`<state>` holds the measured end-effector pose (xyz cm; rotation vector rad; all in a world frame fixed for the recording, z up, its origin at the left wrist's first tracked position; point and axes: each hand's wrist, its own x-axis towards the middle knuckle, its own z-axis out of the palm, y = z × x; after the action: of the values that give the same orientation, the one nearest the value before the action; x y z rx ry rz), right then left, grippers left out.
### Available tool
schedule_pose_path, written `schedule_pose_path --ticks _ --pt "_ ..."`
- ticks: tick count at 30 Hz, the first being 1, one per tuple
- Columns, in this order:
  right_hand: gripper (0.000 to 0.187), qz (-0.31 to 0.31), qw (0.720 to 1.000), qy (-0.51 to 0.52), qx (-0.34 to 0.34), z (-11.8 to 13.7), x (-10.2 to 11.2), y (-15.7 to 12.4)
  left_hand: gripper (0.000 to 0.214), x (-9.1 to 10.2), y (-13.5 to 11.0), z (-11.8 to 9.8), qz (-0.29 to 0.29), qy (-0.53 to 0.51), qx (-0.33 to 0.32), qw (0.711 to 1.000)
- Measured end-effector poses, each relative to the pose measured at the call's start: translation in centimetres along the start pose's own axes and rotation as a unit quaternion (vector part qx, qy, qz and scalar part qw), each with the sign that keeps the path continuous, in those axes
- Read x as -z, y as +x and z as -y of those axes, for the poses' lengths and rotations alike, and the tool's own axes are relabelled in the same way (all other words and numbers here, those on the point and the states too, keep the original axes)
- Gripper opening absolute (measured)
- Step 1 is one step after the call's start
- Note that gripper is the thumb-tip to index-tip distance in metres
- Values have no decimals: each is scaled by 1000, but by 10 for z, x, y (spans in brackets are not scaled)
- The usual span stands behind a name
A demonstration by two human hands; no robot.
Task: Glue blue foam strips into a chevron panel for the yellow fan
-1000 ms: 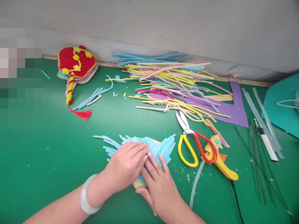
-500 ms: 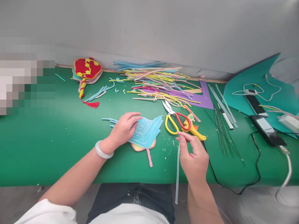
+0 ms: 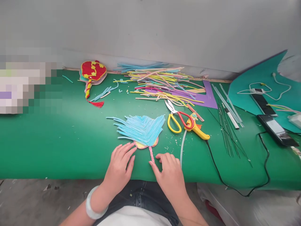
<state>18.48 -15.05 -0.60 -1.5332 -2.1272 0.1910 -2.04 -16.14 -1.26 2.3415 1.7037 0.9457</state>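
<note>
A small fan (image 3: 142,128) covered with light blue strips lies flat on the green table (image 3: 58,141), its pink handle (image 3: 151,153) pointing toward me. My left hand (image 3: 119,166) rests flat on the table just left of the handle, fingers stretched out, holding nothing. A pale bangle (image 3: 90,205) is on its wrist. My right hand (image 3: 170,172) lies just right of the handle, fingers loosely spread, its fingertips beside the handle's end. A clear glue stick (image 3: 182,147) lies right of that hand.
Yellow and red scissors (image 3: 176,121) and a yellow glue gun (image 3: 197,130) with a black cord (image 3: 218,169) lie right of the fan. A pile of coloured strips (image 3: 162,84) and a red and yellow fan (image 3: 92,72) sit at the back. Phones (image 3: 276,128) lie at right.
My left hand came off the blue fan and my right hand let go of the clear glue stick. Both drew back to the table's near edge beside the handle.
</note>
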Motion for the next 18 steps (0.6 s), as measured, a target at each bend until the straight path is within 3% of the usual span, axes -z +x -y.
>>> schedule_pose_path --ticks 10,18 --pt "26 -13 998 49 28 31 -22 -5 35 0 -4 14 -21 -7 56 998" --pt "28 -12 994 105 29 28 -26 -6 45 -3 1 12 -34 -14 88 995"
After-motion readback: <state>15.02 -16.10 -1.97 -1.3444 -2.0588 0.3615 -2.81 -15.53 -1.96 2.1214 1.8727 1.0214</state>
